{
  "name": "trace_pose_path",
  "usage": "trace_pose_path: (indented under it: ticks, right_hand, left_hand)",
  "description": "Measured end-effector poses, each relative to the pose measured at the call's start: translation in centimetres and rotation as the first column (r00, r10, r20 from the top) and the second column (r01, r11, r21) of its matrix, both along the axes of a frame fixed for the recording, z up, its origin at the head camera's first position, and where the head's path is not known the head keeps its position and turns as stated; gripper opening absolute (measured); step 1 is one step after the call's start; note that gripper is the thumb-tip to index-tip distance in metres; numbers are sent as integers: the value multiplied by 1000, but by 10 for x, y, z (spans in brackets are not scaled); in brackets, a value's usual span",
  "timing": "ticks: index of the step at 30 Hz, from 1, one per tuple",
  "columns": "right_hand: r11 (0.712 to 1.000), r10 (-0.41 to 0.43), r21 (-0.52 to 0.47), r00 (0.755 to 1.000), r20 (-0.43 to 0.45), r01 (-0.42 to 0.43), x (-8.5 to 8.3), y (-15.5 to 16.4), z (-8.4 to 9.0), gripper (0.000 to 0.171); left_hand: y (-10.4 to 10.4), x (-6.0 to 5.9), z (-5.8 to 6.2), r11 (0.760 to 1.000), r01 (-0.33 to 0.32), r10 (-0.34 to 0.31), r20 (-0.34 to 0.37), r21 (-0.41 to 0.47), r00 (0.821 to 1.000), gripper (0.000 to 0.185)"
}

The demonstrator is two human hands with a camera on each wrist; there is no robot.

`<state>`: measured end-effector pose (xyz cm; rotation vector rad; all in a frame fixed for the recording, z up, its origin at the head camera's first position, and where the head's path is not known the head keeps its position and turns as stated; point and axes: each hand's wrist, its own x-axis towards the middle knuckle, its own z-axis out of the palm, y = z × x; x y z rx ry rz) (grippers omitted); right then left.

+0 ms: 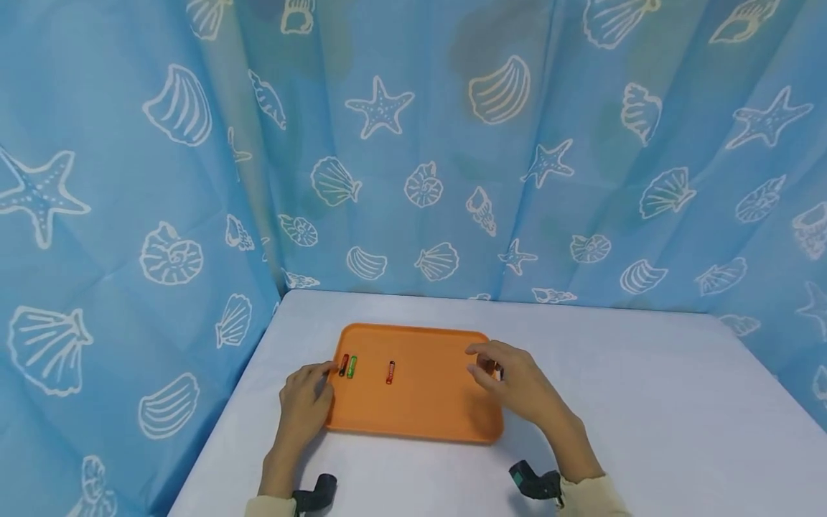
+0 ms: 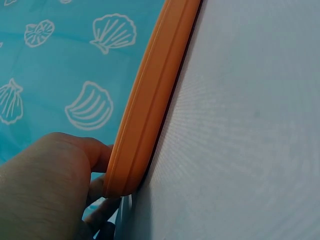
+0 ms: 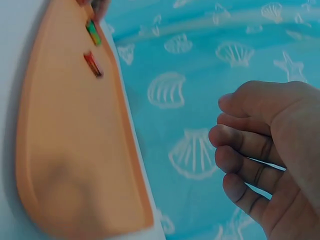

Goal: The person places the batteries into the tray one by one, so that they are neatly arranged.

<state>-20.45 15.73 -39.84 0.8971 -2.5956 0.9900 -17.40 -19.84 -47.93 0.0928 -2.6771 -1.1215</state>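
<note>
- Three small batteries lie on the orange tray [image 1: 420, 402], which sits on the white table [image 1: 646, 402]: a red one [image 1: 344, 365] and a green one [image 1: 352, 367] touching side by side near the tray's left edge, and a 2nd red one [image 1: 390, 373] a bit left of tray centre, apart from the pair.
- Left hand [image 1: 304, 406] is at the tray's left edge, fingers curled round the rim. The left wrist view shows a fingertip over the rim [image 2: 150, 100] and others tucked under, so it's gripping the tray.
- Right hand [image 1: 517, 384] is over the tray's right edge, thumb and fingers pinched narrow. Something small and dark shows betw. them [image 1: 497, 370], prob. another battery, but too small to tell for sure. The right wrist view shows the fingers loosely curled and nothing of what they hold.
- Risk 1: the left grip may lift or tilt the tray. Batteries are round, so they'd likely roll toward the low side, and the pair at the left edge could knock apart.
- Risk 2: the pinch on the small item looks light. It could slip, drop onto the tray and roll off the right edge onto the table.
- Risk 3: if the right hand bumps the rim while the left holds, the tray may skid on the smooth cloth.
- Blue shell-print curtain [image 1: 413, 143] stands behind the tray, well apart.
</note>
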Motion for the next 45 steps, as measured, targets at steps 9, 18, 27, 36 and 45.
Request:
trace_pose_path:
  ticks: [9, 18, 27, 36, 45]
  right_hand:
    - [975, -197, 130, 973, 124, 181, -21, 67, -10, 36]
    - [959, -262, 196, 907, 330, 205, -30, 106, -31, 46]
    - [949, -299, 229, 845, 444, 216, -31, 113, -44, 44]
    - [939, -332, 229, 851, 406, 257, -27, 122, -45, 42]
    - [962, -257, 157, 936, 241, 224, -26, 101, -32, 39]
  left_hand:
    - [2, 0, 0, 1000, 1, 0, 49, 0, 999, 40]
    - [0, -3, 4, 1000, 8, -7, 47, -19, 999, 40]
    - [1, -3, 3, 1000, -7, 8, 75, -9, 997, 40]
    - [4, -4, 0, 1000, -2, 2, 58, 3, 998, 40]
    - [1, -5, 0, 1000, -7, 8, 55, -20, 998, 39]
